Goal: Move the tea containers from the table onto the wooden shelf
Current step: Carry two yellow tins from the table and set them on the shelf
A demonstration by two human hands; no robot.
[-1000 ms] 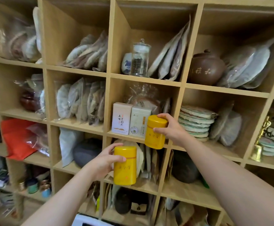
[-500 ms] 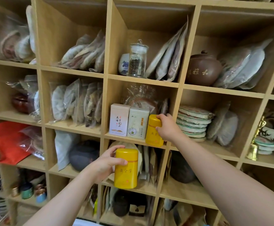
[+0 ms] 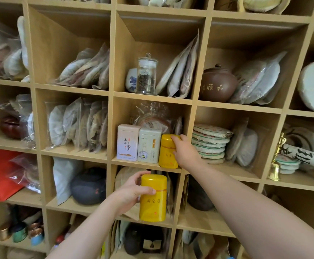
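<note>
A yellow tea tin stands on the front edge of a middle cubby of the wooden shelf, to the right of a white tin and a pale green tin. My right hand grips this yellow tin from its right side, fingers curled over the lid. A second yellow tea tin is held upright in the air just below that cubby, in front of the shelf; my left hand grips it from the left.
The cubbies around hold bagged tea cakes, a glass jar, a brown clay teapot, stacked wrapped cakes and a dark pot. Small cups sit at the lower left.
My right hand has set its yellow tin down on the cubby floor beside the pale green tin. My left hand has lifted the other tin slightly closer to the shelf.
</note>
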